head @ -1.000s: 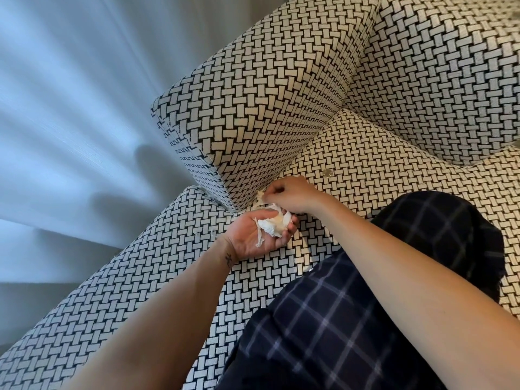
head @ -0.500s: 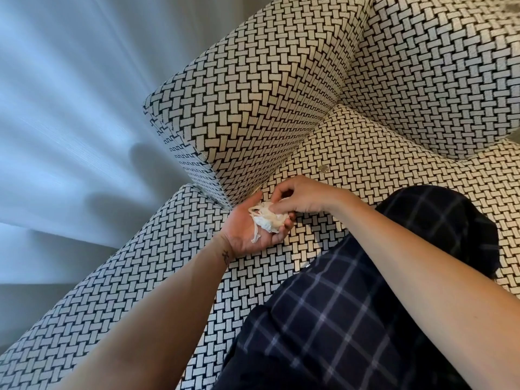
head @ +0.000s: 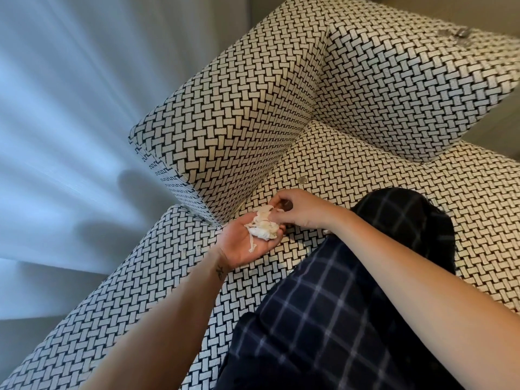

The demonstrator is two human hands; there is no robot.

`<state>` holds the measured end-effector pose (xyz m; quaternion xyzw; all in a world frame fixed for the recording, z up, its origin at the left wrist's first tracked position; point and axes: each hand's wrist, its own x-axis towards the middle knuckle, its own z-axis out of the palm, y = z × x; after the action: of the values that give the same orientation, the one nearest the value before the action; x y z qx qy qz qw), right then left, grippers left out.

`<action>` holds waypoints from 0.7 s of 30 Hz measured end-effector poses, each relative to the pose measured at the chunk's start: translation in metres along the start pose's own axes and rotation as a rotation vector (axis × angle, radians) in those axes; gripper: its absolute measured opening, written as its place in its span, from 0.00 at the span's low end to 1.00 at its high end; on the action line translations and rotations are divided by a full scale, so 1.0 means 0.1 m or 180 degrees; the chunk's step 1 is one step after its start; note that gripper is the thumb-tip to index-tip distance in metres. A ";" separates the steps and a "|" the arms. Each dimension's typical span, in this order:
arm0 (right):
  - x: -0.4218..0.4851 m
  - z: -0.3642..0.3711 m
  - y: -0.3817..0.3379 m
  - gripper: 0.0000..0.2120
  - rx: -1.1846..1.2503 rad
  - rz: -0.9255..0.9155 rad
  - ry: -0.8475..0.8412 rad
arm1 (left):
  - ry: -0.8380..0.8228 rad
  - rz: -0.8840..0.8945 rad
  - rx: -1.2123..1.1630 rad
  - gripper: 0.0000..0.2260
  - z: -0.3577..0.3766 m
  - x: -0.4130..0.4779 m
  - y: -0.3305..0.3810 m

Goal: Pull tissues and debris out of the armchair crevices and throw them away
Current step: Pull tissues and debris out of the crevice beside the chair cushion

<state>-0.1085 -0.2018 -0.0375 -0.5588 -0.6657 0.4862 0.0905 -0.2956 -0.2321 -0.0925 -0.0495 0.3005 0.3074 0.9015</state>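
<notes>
The black-and-white woven armchair fills the view, with its armrest (head: 230, 130) meeting the seat cushion (head: 351, 170) at a crevice (head: 254, 192). My left hand (head: 239, 246) lies palm up on the seat by the armrest's front corner, fingers cupped round a crumpled wad of white tissue (head: 264, 230). My right hand (head: 304, 209) hovers just over the wad and pinches a thin tissue scrap (head: 264, 211) against the top of the pile. A shred hangs from the wad across my left palm.
A small round coin-like thing (head: 302, 180) lies on the seat beside the crevice. Tiny pale shreds (head: 184, 249) sit on the seat front left of my wrist. My knee in dark plaid trousers (head: 337, 305) rests on the cushion. Backrest (head: 408, 80) behind, pale curtain (head: 70, 108) left.
My right hand has come away from the crevice at the armrest's foot and now sits over my left palm with a scrap. The wad has grown slightly.
</notes>
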 end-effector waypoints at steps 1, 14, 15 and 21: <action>-0.07 -0.06 0.02 0.17 -0.0035 0.0004 0.0102 | -0.0013 0.0044 -0.0022 0.18 0.10 0.03 -0.03; -1.30 -1.33 0.09 0.17 0.0319 -0.0207 0.2063 | -0.0496 -0.0110 0.0778 0.19 2.06 0.53 -0.44; -1.34 -1.35 0.09 0.14 0.0348 -0.0235 0.2161 | -0.0560 -0.0131 0.0853 0.19 2.11 0.55 -0.45; -2.08 -1.64 0.52 0.09 0.0337 -0.0208 0.3004 | -0.0845 -0.0542 0.1261 0.22 2.76 0.94 -1.12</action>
<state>0.1098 -0.2905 0.0954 -0.6920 -0.5434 0.2093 0.4266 -0.0301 -0.1973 0.0682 0.1437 0.2286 0.1693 0.9478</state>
